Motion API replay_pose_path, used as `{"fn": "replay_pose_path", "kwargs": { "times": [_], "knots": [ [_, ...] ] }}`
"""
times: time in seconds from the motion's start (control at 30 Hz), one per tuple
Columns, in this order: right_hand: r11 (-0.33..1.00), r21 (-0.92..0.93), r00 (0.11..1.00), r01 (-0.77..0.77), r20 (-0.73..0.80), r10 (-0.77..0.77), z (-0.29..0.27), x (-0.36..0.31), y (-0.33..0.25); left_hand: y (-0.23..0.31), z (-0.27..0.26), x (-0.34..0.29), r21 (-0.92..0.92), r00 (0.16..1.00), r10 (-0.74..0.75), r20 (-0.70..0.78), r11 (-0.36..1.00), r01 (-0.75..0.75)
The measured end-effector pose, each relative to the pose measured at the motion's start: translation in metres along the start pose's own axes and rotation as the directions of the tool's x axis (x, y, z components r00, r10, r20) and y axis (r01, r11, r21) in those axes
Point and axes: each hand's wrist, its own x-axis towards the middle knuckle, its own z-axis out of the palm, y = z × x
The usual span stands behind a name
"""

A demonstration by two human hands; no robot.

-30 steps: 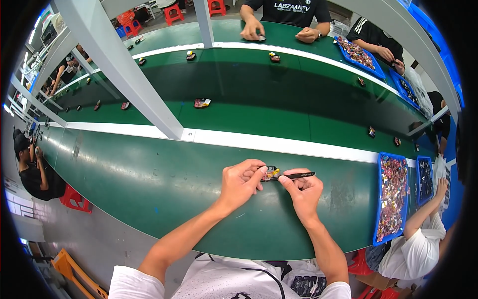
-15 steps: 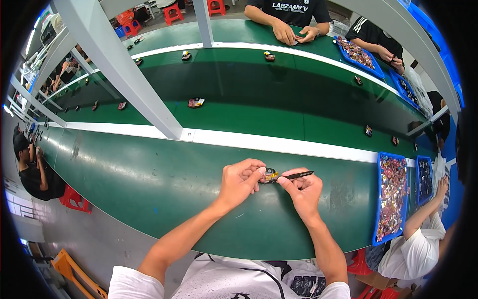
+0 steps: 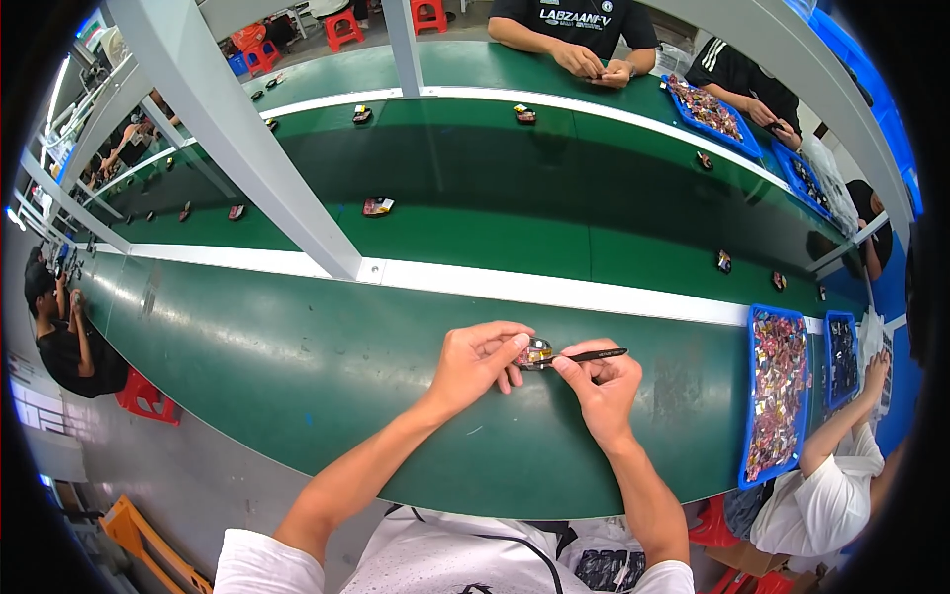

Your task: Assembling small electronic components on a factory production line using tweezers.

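Note:
Between the fingertips of my left hand (image 3: 483,361) is a small electronic device (image 3: 535,354), a dark open housing with yellow and reddish parts inside. My right hand (image 3: 606,384) pinches a pair of slim black tweezers (image 3: 598,354) like a pen. The tweezers' tip reaches the device's right side, where my fingers partly cover it. Both hands are raised slightly over the green worktable (image 3: 346,396).
A white rail (image 3: 554,289) separates the table from a green conveyor belt (image 3: 475,233) carrying similar devices (image 3: 377,206). At right stand a blue tray (image 3: 779,396) of small colourful parts and another blue tray (image 3: 842,356). A grey post (image 3: 247,139) slants at left. Co-workers sit around.
The devices on the belt have shifted a little to the left. My hands stay in nearly the same place, with the device turned slightly and the tweezers a touch lower.

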Motion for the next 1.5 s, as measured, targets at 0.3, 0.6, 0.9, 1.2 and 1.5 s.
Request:
{"fn": "replay_pose_path", "kwargs": {
  "times": [0.3, 0.6, 0.9, 1.2, 1.5],
  "knots": [
    [0.997, 0.039, 0.997, 0.061, -0.047, -0.059, 0.0002, -0.0020, -0.0013, 0.0023, -0.0031, 0.0006, -0.121, 0.985, 0.053, 0.166, 0.992, -0.033],
    [0.952, -0.192, 0.961, 0.239, -0.091, -0.260, 0.0044, -0.0067, -0.0033, 0.0022, -0.0039, 0.0005, -0.127, 0.986, 0.055, 0.157, 0.991, -0.035],
    [0.915, -0.244, 0.932, 0.323, -0.086, -0.352, 0.0065, -0.0070, -0.0058, 0.0028, -0.0024, 0.0003, -0.150, 0.990, 0.065, 0.128, 0.988, -0.046],
    [0.903, -0.260, 0.927, 0.342, -0.064, -0.369, 0.0064, -0.0065, -0.0074, 0.0034, -0.0007, -0.0009, -0.141, 0.992, 0.082, 0.099, 0.988, -0.068],
    [0.860, -0.303, 0.900, 0.410, -0.021, -0.436, 0.0075, -0.0056, -0.0078, 0.0020, 0.0001, -0.0006, -0.143, 0.992, 0.078, 0.096, 0.988, -0.064]
  ]
}}
